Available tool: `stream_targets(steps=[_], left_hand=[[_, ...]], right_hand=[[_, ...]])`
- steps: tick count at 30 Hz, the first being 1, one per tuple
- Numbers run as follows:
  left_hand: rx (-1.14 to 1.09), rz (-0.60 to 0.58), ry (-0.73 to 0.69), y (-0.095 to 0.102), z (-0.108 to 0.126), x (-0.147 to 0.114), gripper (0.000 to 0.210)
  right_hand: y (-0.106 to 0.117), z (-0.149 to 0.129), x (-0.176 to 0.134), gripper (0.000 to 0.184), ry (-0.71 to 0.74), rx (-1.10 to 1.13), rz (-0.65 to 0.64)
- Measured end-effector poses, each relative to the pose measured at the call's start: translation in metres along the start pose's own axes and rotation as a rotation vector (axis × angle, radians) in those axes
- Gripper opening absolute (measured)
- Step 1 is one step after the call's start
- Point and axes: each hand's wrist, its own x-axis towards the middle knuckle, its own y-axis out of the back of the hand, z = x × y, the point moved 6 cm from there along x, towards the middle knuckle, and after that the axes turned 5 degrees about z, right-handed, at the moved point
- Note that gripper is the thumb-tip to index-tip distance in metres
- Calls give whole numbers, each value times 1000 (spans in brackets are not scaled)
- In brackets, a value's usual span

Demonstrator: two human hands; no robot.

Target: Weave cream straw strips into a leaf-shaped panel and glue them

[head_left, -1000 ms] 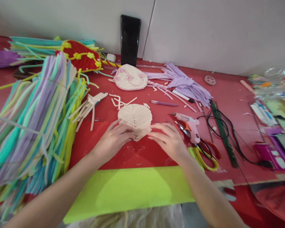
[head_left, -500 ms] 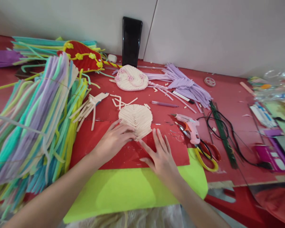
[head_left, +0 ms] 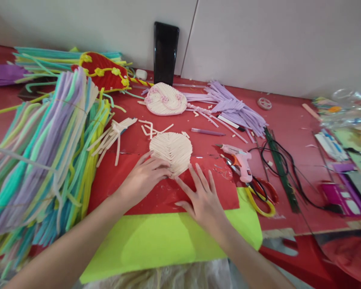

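Clock centred on the cream woven pipe-cleaner piece (head_left: 171, 149), lying flat on the red sheet (head_left: 165, 198). 9 o'clock, far left: big pastel pipe-cleaner bundle (head_left: 42, 160). 10–11: red fan-shaped piece (head_left: 106, 74) with yellow flowers. 9, closer in: loose cream stems (head_left: 116, 134). 8: left hand (head_left: 147, 172), fingers bent over the piece's lower-left edge; can't tell if it's pinching. 6: lime-green sheet (head_left: 159, 237), nearest the wearer. 12: white oval fan (head_left: 165, 99) with pink trim, black smartphone (head_left: 166, 52) upright against the wall behind. 5: right hand (head_left: 203, 200), fingers spread, tips at the piece's lower-right edge; contact unclear. Hands near each other, apart. 2: purple pen (head_left: 207, 131), then lilac pipe cleaners (head_left: 242, 106) further out. 3: pink glue gun (head_left: 243, 162). 4: yellow-handled scissors (head_left: 254, 204).
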Motion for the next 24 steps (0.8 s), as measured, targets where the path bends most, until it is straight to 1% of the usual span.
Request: stream_targets(steps=[16,24], left_hand=[[-2,-17,13,-3,-4,-1,20],[15,-9,-3,1,3,1,21]], right_hand=[[-2,0,2,66,9,50,-6],[-1,0,2,65,1,53,7]])
